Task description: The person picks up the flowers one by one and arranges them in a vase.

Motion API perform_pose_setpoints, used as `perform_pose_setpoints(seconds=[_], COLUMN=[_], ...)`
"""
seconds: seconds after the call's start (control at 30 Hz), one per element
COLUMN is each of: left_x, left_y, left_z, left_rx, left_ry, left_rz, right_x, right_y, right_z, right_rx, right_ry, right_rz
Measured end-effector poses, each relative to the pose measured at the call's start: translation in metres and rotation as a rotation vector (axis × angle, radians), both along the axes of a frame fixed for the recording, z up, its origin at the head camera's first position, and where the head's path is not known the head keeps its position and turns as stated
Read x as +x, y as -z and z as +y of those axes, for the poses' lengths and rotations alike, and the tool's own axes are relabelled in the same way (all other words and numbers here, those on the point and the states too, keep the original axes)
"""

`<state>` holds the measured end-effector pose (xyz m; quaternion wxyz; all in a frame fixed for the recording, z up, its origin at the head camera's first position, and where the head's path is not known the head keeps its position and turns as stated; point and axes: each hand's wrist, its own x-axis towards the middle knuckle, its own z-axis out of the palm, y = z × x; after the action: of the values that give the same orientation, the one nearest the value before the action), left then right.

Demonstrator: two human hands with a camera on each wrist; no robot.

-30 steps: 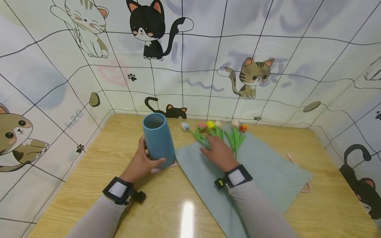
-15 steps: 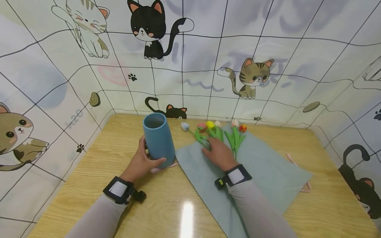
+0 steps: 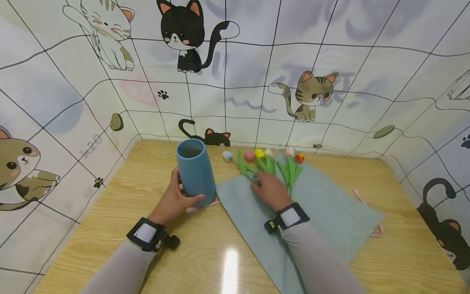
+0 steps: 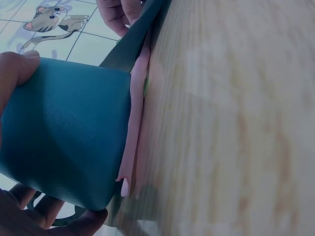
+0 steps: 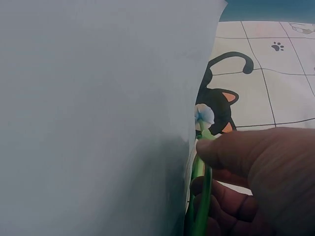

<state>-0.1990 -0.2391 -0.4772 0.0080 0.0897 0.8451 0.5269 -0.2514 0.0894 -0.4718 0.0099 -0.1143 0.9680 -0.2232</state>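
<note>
The left hand (image 3: 176, 202) is still wrapped round the blue vase (image 3: 196, 175) left of the flowers, a green leaf (image 3: 240, 163) now pokes up higher beside the pink tulip (image 3: 249, 156), and the right hand (image 3: 271, 190) is pinching some greenery (image 5: 202, 211).

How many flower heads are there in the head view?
6, from left to right near the far edge of the table: pale blue, pink, yellow, white, pale pink, orange-red. Others may be hidden.

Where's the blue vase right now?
The blue vase is left of centre in the head view, gripped by the left hand, beside the left corner of the blue-grey sheet.
</note>
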Motion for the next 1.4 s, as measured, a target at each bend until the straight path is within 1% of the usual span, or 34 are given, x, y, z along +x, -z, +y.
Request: perform_pose_setpoints(seconds=[0.37,0.63,0.9,1.0,1.17,1.4], left_x=[0.000,-0.001,0.001,0.002,0.002,0.003], left_y=[-0.001,0.001,-0.001,-0.002,-0.003,-0.003], left_z=[0.000,0.001,0.001,0.001,0.002,0.002], left_rx=[0.010,0.010,0.003,0.004,0.005,0.000], left_ry=[0.004,0.000,-0.002,-0.003,-0.003,-0.002], left_rz=[0.004,-0.003,0.004,-0.001,-0.005,-0.003], right_x=[0.001,0.001,0.001,-0.001,-0.004,-0.005], right_y=[0.001,0.002,-0.004,-0.006,-0.012,-0.021], right_z=[0.000,0.000,0.003,0.007,0.013,0.018], right_rx=[-0.003,-0.020,-0.101,-0.164,-0.330,-0.550], right_ry=[-0.016,-0.011,-0.005,0.002,0.005,0.040], right_rz=[0.024,0.012,0.001,-0.002,-0.019,-0.062])
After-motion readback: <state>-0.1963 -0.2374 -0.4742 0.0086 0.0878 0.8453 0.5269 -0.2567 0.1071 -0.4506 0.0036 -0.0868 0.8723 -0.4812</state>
